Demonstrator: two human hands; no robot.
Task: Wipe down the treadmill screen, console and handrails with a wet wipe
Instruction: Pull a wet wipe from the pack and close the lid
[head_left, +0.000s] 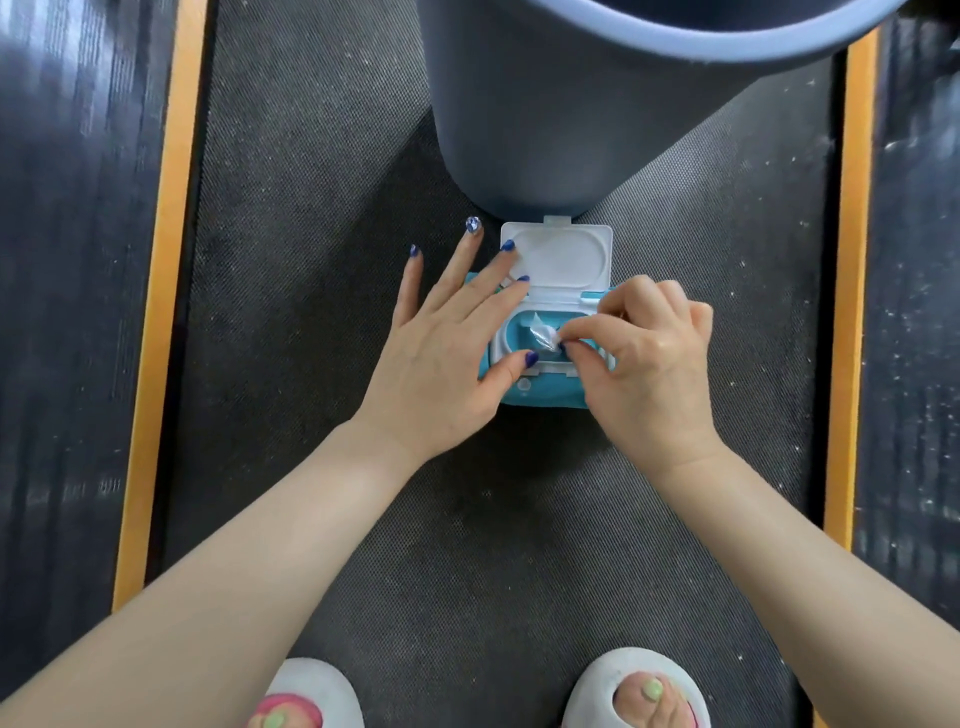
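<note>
The left hand (441, 358) lies flat-fingered on the wipe pack (540, 387), apparently steadying it on the treadmill belt (311, 260); the right hand (649, 358) pinches the wet wipe (545, 335) at the opening to draw it out.

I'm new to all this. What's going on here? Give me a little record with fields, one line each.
Setting: treadmill belt, seen from above
Wipes pack: teal, lying on the belt
Lid: white, flipped open
Wet wipe: tip showing at the pack's opening
Left hand: fingers straight, pressing on the pack
Right hand: pinching the wipe's tip
Bucket: grey, standing just beyond the pack
Wiping: not yet begun
</note>
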